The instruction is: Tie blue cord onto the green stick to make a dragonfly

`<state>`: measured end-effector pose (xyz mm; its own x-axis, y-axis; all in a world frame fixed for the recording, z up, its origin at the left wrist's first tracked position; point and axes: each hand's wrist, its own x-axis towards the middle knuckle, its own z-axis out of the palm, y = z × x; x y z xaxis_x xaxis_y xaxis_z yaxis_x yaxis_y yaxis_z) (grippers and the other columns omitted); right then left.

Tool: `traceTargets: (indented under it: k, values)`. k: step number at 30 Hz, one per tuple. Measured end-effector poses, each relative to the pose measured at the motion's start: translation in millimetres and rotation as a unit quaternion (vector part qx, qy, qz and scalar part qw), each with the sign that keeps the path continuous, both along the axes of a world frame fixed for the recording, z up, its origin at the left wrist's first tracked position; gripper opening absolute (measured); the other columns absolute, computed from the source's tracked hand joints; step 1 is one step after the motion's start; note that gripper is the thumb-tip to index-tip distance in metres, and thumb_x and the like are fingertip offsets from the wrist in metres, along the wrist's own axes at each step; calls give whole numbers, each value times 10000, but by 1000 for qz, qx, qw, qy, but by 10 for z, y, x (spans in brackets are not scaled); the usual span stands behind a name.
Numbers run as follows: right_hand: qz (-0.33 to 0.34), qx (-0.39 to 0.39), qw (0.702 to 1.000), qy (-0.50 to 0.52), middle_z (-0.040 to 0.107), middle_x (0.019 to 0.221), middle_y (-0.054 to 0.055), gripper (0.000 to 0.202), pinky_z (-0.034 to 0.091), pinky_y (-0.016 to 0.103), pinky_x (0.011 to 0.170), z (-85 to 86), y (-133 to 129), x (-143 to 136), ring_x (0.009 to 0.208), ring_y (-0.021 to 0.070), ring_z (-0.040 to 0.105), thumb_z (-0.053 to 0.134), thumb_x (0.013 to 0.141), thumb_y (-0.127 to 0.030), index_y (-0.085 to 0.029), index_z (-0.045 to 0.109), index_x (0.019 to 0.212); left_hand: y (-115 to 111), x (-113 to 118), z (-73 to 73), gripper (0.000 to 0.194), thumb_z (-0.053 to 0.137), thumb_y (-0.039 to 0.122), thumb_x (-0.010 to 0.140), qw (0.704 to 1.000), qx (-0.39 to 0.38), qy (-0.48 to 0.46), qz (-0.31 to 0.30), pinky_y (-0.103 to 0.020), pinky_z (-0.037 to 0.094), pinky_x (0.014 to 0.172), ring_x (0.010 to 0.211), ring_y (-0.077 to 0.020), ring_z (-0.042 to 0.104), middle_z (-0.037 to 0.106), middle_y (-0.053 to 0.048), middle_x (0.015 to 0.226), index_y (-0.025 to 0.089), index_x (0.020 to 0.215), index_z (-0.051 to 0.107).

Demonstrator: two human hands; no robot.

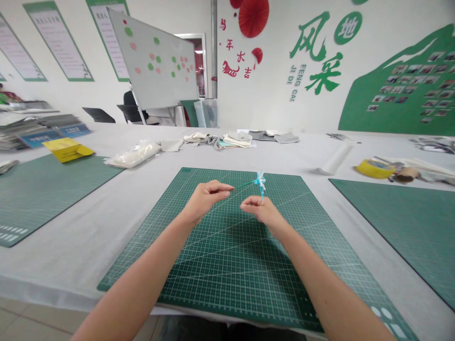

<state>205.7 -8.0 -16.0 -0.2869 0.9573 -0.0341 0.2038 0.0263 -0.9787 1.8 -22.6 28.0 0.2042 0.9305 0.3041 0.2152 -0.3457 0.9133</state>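
Blue flower (260, 181) with whitish tips is at the end of a thin green stem (245, 184), in the air above the green cutting mat (213, 265) on the counter (149, 184). The left hand (205, 198) has its grip pinching the stem, between thumb and fingers, away from the flower. The right hand (262, 211) is just below the flower, with fingers curled; a narrow blue piece reaches down to it, but whether its grip pinches this piece I cannot tell. In my judgement, the step is a fine adjustment of the flower. For this, the left pinch should be steady, so that the stem does not turn, and the right fingers should work gently, because a strong downward pull could bend the stem.
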Motion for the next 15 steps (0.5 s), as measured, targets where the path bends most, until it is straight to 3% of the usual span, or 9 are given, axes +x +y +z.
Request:
traceTargets:
  k: [4, 9, 12, 15]
  values:
    - [-44, -67, 990, 118, 286, 455, -109, 238, 103, 193, 364, 32, 90, 194, 385, 32, 166, 720, 670, -362, -172, 597, 741, 79, -70, -36, 276, 697, 315, 699, 990, -103, -83, 56, -218, 289, 471, 502, -59, 367, 643, -14, 733, 195, 946, 725]
    - [-110, -78, 961, 243, 273, 479, -116, 316, 103, 165, 337, 99, 238, 586, 387, 19, 155, 792, 580, -342, -165, 593, 750, 180, -192, -68, 329, 749, 324, 637, 976, -123, -156, 84, -195, 216, 441, 502, -46, 347, 555, 11, 621, 170, 927, 730]
    - [-213, -36, 950, 225, 316, 479, -108, 346, 105, 167, 322, 66, 324, 805, 375, 19, 173, 806, 538, -359, -172, 585, 727, 199, -251, -40, 323, 758, 305, 623, 972, -106, -179, 107, -191, 209, 434, 501, -43, 343, 563, 6, 645, 162, 912, 731]
    - [-291, 24, 946, 141, 301, 448, -111, 338, 117, 184, 330, -9, 391, 958, 364, 30, 188, 765, 571, -419, -176, 581, 717, 215, -305, -2, 324, 761, 284, 607, 965, -90, -209, 131, -187, 189, 418, 495, -40, 341, 580, -2, 678, 155, 902, 730]
